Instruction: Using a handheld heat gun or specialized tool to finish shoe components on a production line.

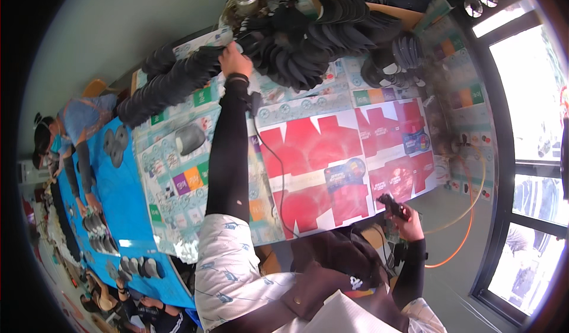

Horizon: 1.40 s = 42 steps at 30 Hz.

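My left hand [235,61] is stretched far across the table, its fingers curled on the end of a long leaning row of black flat sole-shaped pieces [169,84]. Just past that hand lies a big loose heap of the same black pieces [320,36]. My right hand [408,221] stays low near the table's near edge and grips a small black hand tool [392,204]. Both forearms wear black sleeves. A thin black cable [278,173] runs from my left forearm down across the table.
Flattened red [320,155] and teal printed cartons cover the table. An orange hose [468,226] loops at the right near the windows. At the left, a person in a blue shirt [77,125] handles dark pieces on a blue-covered table [127,190]. A grey oval piece [189,138] lies alone.
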Each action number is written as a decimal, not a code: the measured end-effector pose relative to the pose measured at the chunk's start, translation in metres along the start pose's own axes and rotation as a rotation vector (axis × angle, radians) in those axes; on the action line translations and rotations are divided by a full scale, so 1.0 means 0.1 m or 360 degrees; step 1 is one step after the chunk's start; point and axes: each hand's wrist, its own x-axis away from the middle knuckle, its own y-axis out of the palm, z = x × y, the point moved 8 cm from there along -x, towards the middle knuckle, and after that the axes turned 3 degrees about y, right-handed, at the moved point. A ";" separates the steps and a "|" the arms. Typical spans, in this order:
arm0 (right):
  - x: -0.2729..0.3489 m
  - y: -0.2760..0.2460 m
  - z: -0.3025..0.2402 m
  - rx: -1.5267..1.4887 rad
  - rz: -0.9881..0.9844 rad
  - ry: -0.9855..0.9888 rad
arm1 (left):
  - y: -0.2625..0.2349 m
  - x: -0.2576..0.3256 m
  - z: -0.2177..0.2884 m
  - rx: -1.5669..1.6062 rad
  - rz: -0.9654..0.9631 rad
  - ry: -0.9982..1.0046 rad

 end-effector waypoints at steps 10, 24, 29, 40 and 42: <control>0.54 -0.25 -0.12 -0.0068 0.0368 0.0206 | 1.00 -0.68 0.02 -0.0405 -0.0405 0.0013; 0.06 -0.64 -0.20 -0.0131 0.0158 -0.0106 | -1.07 1.58 1.56 0.0533 -0.0632 0.0850; -0.44 -0.69 -0.15 -0.0376 -0.0158 -0.0329 | -1.34 3.28 1.71 0.0516 -0.0942 0.0603; -0.49 -0.86 -0.39 -0.0163 -0.0362 -0.0332 | -0.61 5.26 2.50 0.0423 -0.0665 0.0030; -0.50 -0.87 -0.29 -0.0163 -0.0446 -0.0254 | -0.60 5.21 2.14 0.0306 -0.0389 -0.0344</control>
